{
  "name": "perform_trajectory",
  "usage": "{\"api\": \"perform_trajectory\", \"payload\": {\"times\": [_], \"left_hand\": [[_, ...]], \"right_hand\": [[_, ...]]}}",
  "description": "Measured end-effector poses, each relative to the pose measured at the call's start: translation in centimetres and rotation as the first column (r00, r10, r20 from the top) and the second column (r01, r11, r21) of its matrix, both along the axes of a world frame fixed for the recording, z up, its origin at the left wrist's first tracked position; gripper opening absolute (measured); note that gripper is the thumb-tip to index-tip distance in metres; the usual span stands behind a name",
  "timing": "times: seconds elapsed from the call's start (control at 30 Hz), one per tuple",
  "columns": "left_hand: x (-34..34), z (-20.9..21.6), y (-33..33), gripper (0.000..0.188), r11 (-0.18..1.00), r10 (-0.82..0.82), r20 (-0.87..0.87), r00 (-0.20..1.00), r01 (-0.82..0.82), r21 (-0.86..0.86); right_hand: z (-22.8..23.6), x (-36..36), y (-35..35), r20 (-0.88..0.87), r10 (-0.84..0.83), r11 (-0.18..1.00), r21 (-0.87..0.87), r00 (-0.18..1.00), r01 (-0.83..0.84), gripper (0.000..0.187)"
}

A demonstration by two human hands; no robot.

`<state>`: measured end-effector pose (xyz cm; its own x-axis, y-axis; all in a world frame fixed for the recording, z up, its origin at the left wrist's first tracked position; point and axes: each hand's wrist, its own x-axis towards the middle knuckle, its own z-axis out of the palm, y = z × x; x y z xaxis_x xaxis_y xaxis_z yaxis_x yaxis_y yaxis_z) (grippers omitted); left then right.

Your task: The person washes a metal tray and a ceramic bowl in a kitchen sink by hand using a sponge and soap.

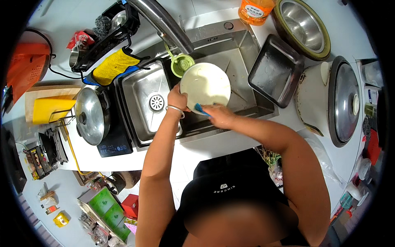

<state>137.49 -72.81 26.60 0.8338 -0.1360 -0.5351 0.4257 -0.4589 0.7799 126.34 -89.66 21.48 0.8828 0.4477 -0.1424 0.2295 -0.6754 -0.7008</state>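
- Head view, holding: we find the pale bowl [205, 84] over the sink's larger basin [245, 61], its left rim gripped by the left hand [178, 99].
- Head view, working side: the right hand [220, 116] is closed round a blue scrubber [199, 108] at the near rim. We judge that hard pressure there could twist the bowl from its one-sided hold, more so if wet.
- Head view, clearance: the green strainer [182, 65] sits just beside the bowl, below the faucet [162, 22]; lifting carelessly could knock either.
- Head view, right: we note a dark tray [275, 70] at the basin's edge; a bump could send it sliding in.
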Motion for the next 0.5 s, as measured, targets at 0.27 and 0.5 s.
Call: {"api": "perform_trajectory", "payload": {"times": [0.27,0.5], "left_hand": [[2.7,0.5,3.1,0.041,0.999,0.034,-0.166,0.985,-0.037,-0.015],[-4.6,-1.6,-0.8,0.043,0.629,0.187,-0.417,0.889,-0.435,-0.644]], "right_hand": [[1.1,2.1,-3.5,0.489,0.246,0.957,-0.258,0.837,-0.130,0.013],[4.9,2.7,1.9,0.175,-0.233,0.972,0.003,0.957,0.236,0.006]]}}
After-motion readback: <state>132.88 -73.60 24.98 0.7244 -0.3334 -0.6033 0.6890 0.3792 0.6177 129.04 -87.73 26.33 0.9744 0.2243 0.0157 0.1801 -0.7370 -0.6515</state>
